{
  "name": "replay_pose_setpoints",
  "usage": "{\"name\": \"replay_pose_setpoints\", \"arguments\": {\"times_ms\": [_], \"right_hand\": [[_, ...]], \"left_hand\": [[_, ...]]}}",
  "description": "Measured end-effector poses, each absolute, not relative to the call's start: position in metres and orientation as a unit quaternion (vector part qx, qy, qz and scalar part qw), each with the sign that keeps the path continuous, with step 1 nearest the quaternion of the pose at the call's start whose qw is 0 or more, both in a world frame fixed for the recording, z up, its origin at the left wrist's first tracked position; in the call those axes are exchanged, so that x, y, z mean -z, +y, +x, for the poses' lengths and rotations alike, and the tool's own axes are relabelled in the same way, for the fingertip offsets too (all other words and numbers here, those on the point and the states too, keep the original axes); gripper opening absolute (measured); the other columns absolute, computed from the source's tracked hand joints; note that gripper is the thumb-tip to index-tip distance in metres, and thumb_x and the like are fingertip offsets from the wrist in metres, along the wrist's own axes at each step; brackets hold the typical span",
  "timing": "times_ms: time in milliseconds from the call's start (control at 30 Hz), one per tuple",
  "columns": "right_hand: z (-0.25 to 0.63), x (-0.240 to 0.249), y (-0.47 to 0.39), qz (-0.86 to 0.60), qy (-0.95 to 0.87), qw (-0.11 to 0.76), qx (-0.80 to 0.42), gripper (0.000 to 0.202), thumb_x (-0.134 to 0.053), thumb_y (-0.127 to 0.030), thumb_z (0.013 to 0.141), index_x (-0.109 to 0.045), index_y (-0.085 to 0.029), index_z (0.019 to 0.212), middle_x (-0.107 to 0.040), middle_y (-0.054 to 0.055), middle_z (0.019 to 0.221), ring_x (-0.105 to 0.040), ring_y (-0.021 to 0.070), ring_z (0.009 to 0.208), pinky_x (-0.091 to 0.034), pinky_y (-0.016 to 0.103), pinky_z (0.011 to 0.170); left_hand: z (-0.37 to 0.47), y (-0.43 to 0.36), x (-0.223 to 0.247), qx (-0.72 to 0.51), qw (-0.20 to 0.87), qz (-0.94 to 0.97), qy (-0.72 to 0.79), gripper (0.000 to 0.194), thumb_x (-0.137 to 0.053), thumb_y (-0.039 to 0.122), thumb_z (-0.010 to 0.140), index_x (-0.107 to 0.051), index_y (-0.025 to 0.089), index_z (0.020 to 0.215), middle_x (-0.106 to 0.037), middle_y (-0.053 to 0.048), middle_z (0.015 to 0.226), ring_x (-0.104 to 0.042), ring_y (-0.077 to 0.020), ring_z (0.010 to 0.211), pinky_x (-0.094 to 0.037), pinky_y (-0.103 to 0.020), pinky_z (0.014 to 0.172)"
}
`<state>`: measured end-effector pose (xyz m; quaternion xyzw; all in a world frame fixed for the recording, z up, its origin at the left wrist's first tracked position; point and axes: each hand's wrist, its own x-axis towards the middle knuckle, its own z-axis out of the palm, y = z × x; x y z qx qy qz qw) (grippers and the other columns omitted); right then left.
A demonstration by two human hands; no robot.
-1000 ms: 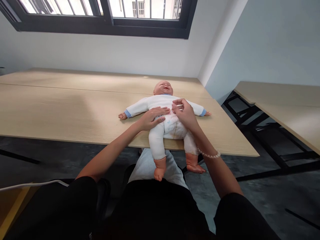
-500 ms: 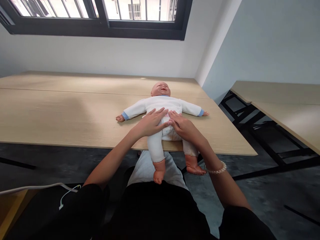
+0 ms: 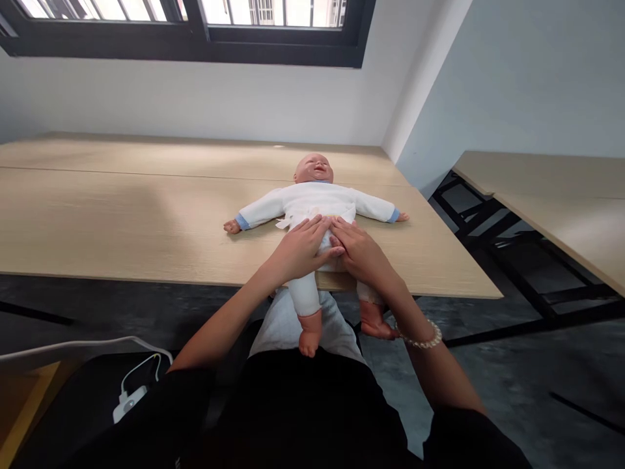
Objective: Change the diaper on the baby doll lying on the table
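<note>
A baby doll (image 3: 319, 198) in a white suit with blue cuffs lies on its back on the wooden table (image 3: 122, 221). Its head points toward the window, its arms are spread, and its legs hang over the near edge. My left hand (image 3: 303, 247) lies flat on the doll's lower belly with the fingers stretched out. Beside it, my right hand (image 3: 360, 249) rests on the other side of the belly, fingers extended. The fingertips of both hands meet near the middle. Part of the doll's waist and hips is hidden beneath my hands.
Behind the table are a wall and a barred window (image 3: 273, 39). A second table (image 3: 561, 189) with black metal legs stands at the right. At lower left, a white power strip (image 3: 129, 402) with a cable lies on a black surface.
Both hands have slid slightly down the doll's belly toward me and drawn closer together. The view has tilted down a little, and more of the power strip shows.
</note>
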<state>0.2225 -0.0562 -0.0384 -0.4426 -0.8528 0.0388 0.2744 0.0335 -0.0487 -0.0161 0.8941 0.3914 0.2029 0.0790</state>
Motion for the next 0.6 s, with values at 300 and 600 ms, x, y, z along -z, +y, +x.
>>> {"name": "replay_pose_setpoints", "arguments": {"times_ms": [300,600], "right_hand": [[0.260,0.034,-0.080,-0.497,-0.746,0.440,-0.056,0.039,-0.047,-0.048,0.103,-0.066,-0.018,0.119,-0.067,0.016,0.130,-0.060,0.0318,0.127,-0.046,0.055,0.112],[0.259,0.054,-0.111,-0.535,-0.725,0.432,-0.040,0.028,-0.050,-0.038,0.100,-0.063,-0.018,0.114,-0.066,0.016,0.120,-0.060,0.0322,0.118,-0.046,0.054,0.107]], "left_hand": [[0.016,-0.066,0.027,-0.366,0.090,0.805,0.458,0.025,-0.068,0.034,0.094,-0.061,0.016,0.109,-0.068,-0.011,0.117,-0.061,-0.0290,0.117,-0.049,-0.045,0.103],[0.017,-0.080,0.030,-0.376,0.173,0.780,0.470,0.018,-0.071,0.013,0.085,-0.065,0.018,0.102,-0.063,-0.012,0.127,-0.053,-0.0307,0.129,-0.040,-0.050,0.115]]}}
